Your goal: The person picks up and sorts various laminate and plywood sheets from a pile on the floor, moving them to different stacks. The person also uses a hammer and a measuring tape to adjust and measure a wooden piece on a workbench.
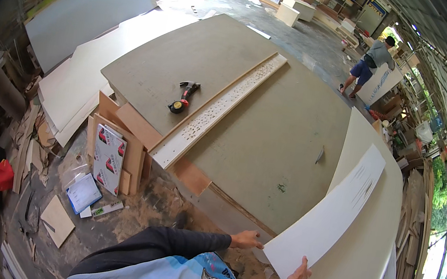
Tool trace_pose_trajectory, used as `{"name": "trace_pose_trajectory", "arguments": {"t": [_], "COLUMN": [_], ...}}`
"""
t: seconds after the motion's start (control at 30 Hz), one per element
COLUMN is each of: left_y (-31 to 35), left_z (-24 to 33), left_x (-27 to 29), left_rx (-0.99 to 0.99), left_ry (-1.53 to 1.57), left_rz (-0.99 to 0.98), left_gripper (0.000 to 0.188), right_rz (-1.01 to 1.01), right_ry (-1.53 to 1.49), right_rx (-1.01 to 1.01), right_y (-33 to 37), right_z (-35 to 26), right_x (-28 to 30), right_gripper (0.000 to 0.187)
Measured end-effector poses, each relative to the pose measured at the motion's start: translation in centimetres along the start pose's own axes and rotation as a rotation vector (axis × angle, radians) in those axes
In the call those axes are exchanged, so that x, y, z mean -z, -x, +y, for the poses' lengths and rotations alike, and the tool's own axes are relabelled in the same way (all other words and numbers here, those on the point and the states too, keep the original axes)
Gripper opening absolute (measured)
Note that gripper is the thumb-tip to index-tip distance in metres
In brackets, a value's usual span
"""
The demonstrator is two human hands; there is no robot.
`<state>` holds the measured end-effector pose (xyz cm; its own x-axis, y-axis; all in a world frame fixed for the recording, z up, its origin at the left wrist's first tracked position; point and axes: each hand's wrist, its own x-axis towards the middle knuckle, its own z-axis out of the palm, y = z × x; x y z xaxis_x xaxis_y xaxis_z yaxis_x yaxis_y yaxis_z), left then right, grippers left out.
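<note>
A long, narrow white panel (319, 227) slants away from me at the right side of the worktable (266, 157). My left hand (247, 239) grips its near-left corner, fingers at the edge. On the near-right edge my right hand (301, 271) is closed, with a finger lying along the top face. Dark marks streak the panel's far part. Beneath it lies a wide pale sheet (355, 261). Farther left on the table are a claw hammer (187, 91), a round tape measure (177, 107), and a long white strip dotted with holes (222, 108).
Large white sheets (92, 58) lean and lie at the left. A wrapped package (109, 159), a clipboard (83, 194) and a wooden offcut (58, 221) are near the table's left front. Another person (372, 63) bends over a board at the far right. Scrap wood (405, 262) lines the right.
</note>
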<state>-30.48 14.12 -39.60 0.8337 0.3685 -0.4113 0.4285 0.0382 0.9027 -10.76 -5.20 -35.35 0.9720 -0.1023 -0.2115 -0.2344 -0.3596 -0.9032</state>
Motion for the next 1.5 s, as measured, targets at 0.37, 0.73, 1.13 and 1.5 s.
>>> {"name": "trace_pose_trajectory", "arguments": {"t": [0.37,0.73,1.13,1.5], "left_y": [6.0,13.9,13.5,12.6], "left_z": [-2.3,-6.3,-13.2,-14.2], "left_x": [11.3,19.0,22.1,22.0], "left_rx": [-0.084,-0.137,0.033,0.041], "left_ry": [0.672,0.766,0.733,0.891], "left_rz": [0.124,0.560,0.860,0.867], "left_gripper": [0.031,0.022,0.015,0.037], "right_rz": [-0.191,-0.423,-0.410,-0.609], "right_ry": [-0.354,-0.002,0.364,0.484], "right_rx": [0.132,0.175,0.668,0.835], "right_y": [12.4,20.9,25.9,21.5], "right_z": [-0.8,0.6,0.9,1.8], "right_x": [-13.5,-24.3,-28.9,-31.4], "right_gripper": [0.036,0.040,0.067,0.055]}}
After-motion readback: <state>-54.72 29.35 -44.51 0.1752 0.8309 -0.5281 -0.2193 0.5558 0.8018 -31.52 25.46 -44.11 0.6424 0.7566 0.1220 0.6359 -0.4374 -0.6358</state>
